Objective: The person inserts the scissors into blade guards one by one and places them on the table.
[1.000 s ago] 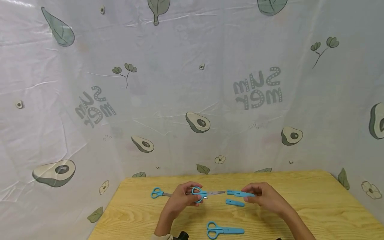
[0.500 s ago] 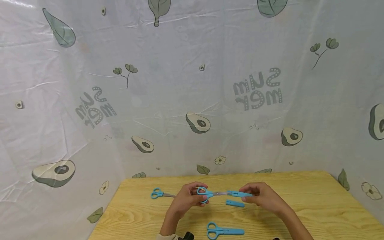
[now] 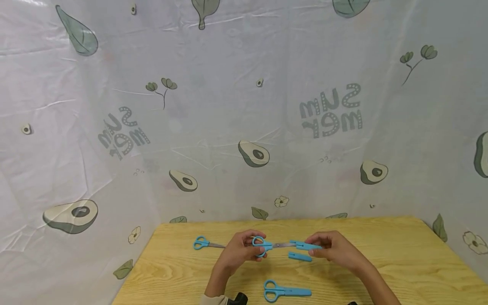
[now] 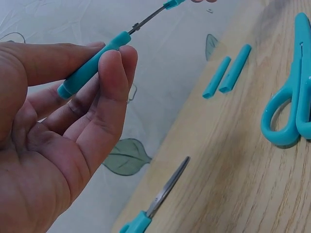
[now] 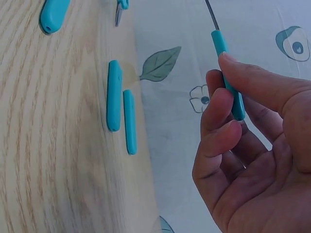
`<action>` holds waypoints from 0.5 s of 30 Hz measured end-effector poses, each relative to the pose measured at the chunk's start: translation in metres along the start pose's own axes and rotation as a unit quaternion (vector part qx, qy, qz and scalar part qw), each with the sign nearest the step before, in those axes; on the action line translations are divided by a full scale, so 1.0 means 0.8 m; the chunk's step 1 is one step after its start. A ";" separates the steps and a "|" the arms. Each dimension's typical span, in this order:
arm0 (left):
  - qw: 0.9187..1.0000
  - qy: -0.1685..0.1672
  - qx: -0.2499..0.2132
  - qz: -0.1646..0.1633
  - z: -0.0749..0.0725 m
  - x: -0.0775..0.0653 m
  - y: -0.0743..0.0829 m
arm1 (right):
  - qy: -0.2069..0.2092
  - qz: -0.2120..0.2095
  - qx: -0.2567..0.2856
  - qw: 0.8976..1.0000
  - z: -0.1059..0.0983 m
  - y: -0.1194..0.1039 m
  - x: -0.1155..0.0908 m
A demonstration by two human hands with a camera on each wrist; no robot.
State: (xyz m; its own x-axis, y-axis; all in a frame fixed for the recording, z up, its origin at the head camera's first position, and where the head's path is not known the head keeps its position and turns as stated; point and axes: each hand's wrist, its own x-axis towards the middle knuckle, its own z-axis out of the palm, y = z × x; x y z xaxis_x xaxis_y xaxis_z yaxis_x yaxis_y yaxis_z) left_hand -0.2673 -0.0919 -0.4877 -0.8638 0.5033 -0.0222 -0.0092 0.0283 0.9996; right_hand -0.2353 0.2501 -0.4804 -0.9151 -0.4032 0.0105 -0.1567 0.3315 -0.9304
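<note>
My left hand (image 3: 240, 250) pinches blue-handled scissors (image 3: 261, 246) by the handle loops, thumb against fingers. Their closed blades point right, and the tip meets the mouth of a blue blade cover (image 3: 309, 246). My right hand (image 3: 337, 250) pinches that cover between thumb and fingers, off the table. The right wrist view shows the blade running into the end of the cover (image 5: 228, 73); how deep the tip sits is hidden. Much of the blade is still bare in the left wrist view, between the scissors handle (image 4: 90, 73) and the cover (image 4: 172, 4).
Two loose blue covers (image 4: 217, 77) lie side by side on the wooden table (image 3: 183, 279). Uncovered scissors (image 3: 202, 242) lie left, partly behind my left hand. Nearer me are covered scissors (image 3: 286, 291). A patterned sheet (image 3: 213, 127) hangs behind the table.
My left hand has moved right with the scissors, bringing the blade tip from just short of the cover to its mouth. The right hand has barely moved.
</note>
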 end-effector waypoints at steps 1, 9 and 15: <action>1.000 -0.001 0.001 -0.002 0.000 0.000 -0.001 | -0.001 0.002 0.003 1.000 0.000 0.001 0.000; 1.000 -0.008 0.007 -0.003 0.001 0.001 -0.004 | -0.008 0.003 0.015 1.000 0.001 0.004 0.001; 1.000 -0.015 0.016 -0.005 0.003 0.000 -0.003 | -0.019 -0.001 0.020 1.000 0.004 0.004 0.002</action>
State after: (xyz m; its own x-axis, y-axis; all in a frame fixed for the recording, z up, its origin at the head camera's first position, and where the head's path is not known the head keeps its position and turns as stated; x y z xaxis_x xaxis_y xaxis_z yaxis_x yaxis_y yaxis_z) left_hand -0.2658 -0.0902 -0.4898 -0.8483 0.5285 -0.0340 -0.0020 0.0610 0.9981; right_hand -0.2364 0.2479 -0.4846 -0.8995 -0.4368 -0.0007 -0.1435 0.2970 -0.9440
